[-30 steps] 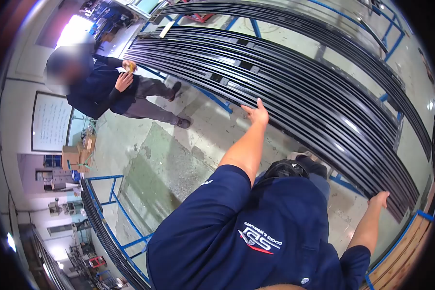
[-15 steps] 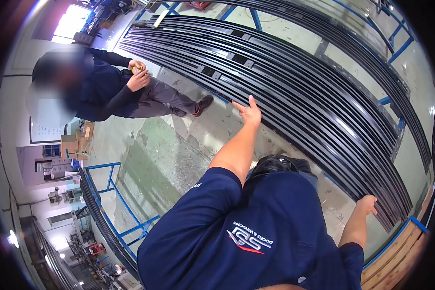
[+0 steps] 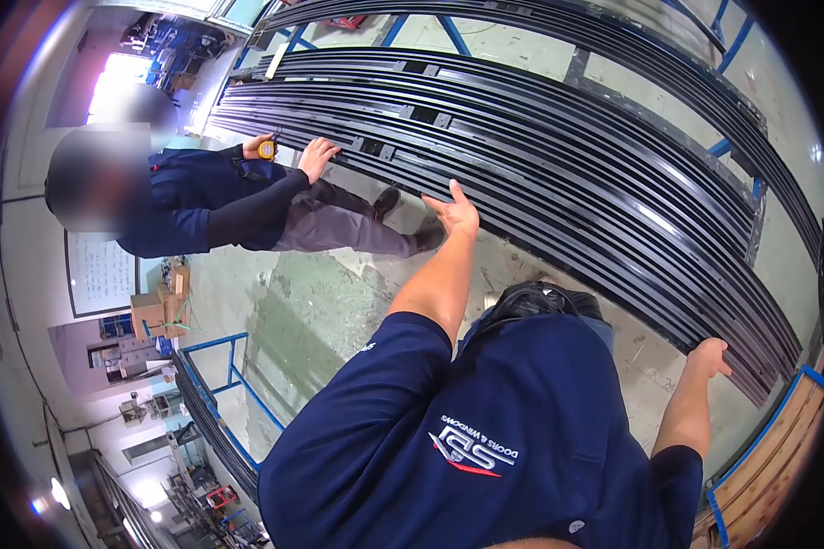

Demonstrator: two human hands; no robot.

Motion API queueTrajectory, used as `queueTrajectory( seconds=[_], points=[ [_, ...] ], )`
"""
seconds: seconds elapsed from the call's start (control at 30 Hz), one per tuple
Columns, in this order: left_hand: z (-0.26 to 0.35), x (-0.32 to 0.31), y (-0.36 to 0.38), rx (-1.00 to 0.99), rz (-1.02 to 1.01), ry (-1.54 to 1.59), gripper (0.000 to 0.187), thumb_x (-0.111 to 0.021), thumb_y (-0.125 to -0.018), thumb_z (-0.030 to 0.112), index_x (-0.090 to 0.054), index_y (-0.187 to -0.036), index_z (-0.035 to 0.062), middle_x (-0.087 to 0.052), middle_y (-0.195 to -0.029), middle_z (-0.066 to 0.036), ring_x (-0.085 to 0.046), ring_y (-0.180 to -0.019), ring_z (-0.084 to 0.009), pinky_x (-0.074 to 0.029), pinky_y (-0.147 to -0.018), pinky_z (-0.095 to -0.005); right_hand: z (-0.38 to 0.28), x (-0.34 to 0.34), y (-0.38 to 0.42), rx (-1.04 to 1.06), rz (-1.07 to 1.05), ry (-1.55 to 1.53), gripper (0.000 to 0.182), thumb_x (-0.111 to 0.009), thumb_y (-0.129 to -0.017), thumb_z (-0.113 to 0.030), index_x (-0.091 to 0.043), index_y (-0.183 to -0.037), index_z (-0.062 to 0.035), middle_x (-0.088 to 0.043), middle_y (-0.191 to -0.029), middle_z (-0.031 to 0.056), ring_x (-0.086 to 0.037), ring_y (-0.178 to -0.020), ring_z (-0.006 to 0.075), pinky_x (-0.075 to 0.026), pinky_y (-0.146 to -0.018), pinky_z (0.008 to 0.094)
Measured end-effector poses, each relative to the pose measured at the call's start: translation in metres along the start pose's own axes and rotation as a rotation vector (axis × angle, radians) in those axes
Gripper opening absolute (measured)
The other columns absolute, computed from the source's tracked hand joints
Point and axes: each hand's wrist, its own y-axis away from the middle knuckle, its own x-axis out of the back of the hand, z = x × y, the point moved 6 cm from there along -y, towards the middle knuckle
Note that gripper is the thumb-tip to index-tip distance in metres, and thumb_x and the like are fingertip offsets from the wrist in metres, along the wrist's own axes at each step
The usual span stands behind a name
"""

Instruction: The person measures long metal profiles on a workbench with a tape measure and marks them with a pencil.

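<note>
Long black metal profiles [image 3: 558, 197] lie side by side in a wide layer in front of me. At their near edge is my left hand [image 3: 455, 216], thumb and a finger stretched apart against the outermost profile. Further right, my right hand [image 3: 709, 357] is at the same edge near the profiles' end, its fingers bent round the edge and partly hidden. To the left stands a co-worker with a yellow tape measure [image 3: 266, 149] in one hand. The co-worker's other hand [image 3: 318, 159] rests on the profiles' near edge.
Behind the layer, more dark profiles [image 3: 632, 64] lie on a blue frame [image 3: 453, 37]. A wooden crate [image 3: 767, 457] stands close at my right. Lower left, another blue rack [image 3: 238, 380] carries long dark pieces. Cardboard boxes [image 3: 151, 314] are beyond the co-worker.
The co-worker has stepped closer to the profiles and put one hand on their edge; the tape measure was between both hands before. My hands keep their places on the edge while the view shifts.
</note>
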Motion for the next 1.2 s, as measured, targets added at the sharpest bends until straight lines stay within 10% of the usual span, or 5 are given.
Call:
queueTrajectory(
  seconds=[0.37,0.5,0.57,0.7,1.2],
  points=[
    [-0.019,-0.01,-0.015,0.022,-0.052,0.113,0.101,-0.047,-0.09,0.069,0.006,-0.158,0.0167,-0.029,-0.15,-0.034,-0.039,-0.134,-0.0467,-0.03,-0.113,-0.0476,0.007,-0.007,-0.013,0.021,-0.033,-0.023,0.081,-0.053,-0.092,-0.042,-0.01,-0.149,-0.004,-0.037,-0.139,0.0399,-0.047,-0.124,0.0499,-0.039,-0.106,0.0539],
    [-0.025,-0.002,-0.003,0.033,-0.309,0.384,0.097,-0.046,-0.092,0.07,0.012,-0.157,0.0276,-0.019,-0.16,-0.02,-0.044,-0.131,-0.0395,-0.046,-0.098,-0.0485,0.025,-0.016,-0.049,0.161,-0.174,-0.16,0.097,-0.056,-0.091,-0.054,0.002,-0.155,-0.0085,-0.026,-0.145,0.043,-0.045,-0.128,0.0495,-0.036,-0.11,0.0517],
    [-0.029,0.006,0.008,0.117,-0.421,0.488,0.091,-0.042,-0.093,0.07,0.015,-0.155,0.0356,-0.018,-0.163,-0.008,-0.05,-0.124,-0.0368,-0.054,-0.08,-0.0461,0.042,-0.009,-0.057,0.17,-0.131,-0.168,0.098,-0.054,-0.093,-0.057,0.007,-0.157,-0.0136,-0.019,-0.151,0.0372,-0.045,-0.128,0.0483,-0.043,-0.103,0.0538],
    [-0.038,0.019,0.02,0.15,-0.501,0.539,0.09,-0.041,-0.094,0.07,0.014,-0.156,0.0327,-0.018,-0.163,-0.009,-0.053,-0.12,-0.039,-0.053,-0.085,-0.0467,0.089,0.005,-0.034,-0.235,-0.257,-0.623,0.084,-0.044,-0.097,-0.056,0.004,-0.157,-0.0222,-0.02,-0.16,0.0136,-0.051,-0.12,0.0451,-0.053,-0.087,0.0526],
    [-0.028,0.008,0.038,0.031,-0.544,0.286,0.102,-0.062,-0.09,0.058,0.007,-0.158,0.0259,-0.038,-0.148,-0.013,-0.054,-0.11,-0.0317,-0.051,-0.086,-0.0473,0.272,-0.044,-0.046,-0.204,-0.602,-0.066,0.088,-0.05,-0.09,-0.067,-0.011,-0.157,-0.0263,-0.029,-0.157,0.0126,-0.05,-0.124,0.0423,-0.046,-0.092,0.0601]
  ],
)
